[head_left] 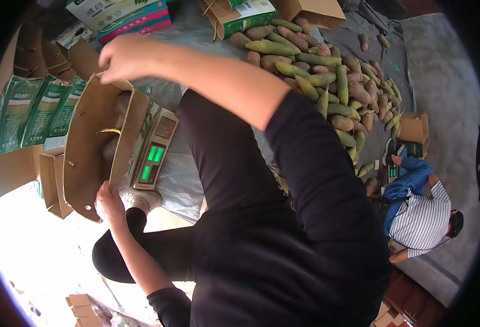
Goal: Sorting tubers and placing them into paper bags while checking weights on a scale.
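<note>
An open cardboard box with brown inner walls stands partly over a digital scale with lit green displays. A few brownish roots lie inside it, mostly in shadow, and a short yellow cord crosses its inner wall. At the box's near end, my left hand is closed on the rim. My right hand has its fingers curled over the far end's edge, its fingertips partly hidden.
Several green-printed boxes stand at the left. A large heap of green and reddish-brown radishes covers the sheet at the upper right. Far right, another person in a striped shirt sits near a second scale. My shoe is beside my scale.
</note>
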Tool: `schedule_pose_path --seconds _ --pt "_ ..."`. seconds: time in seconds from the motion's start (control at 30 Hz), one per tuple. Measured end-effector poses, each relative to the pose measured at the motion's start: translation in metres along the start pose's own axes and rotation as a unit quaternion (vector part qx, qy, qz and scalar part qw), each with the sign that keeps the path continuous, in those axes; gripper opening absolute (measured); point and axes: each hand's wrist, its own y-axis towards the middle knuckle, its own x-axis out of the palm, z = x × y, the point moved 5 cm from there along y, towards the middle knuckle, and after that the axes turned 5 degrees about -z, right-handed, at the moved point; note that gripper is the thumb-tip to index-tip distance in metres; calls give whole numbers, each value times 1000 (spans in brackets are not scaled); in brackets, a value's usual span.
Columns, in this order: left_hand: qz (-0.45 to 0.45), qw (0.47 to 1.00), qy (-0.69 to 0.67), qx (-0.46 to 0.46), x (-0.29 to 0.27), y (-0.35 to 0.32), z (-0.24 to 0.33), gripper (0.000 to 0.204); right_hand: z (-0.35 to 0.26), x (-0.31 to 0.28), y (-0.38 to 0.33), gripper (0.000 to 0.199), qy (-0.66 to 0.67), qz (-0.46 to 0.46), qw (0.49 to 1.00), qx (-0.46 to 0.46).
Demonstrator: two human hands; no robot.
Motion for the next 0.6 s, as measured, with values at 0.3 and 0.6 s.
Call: schedule_pose_path --seconds 0.3,0.6 --pt "9 1000 12 -26 -10 -6 -5 15 270 -12 -238 39 120 195 919 322" --pt "10 1000 -16 -23 1 -3 -12 18 346 23 -500 67 -65 244 628 737"
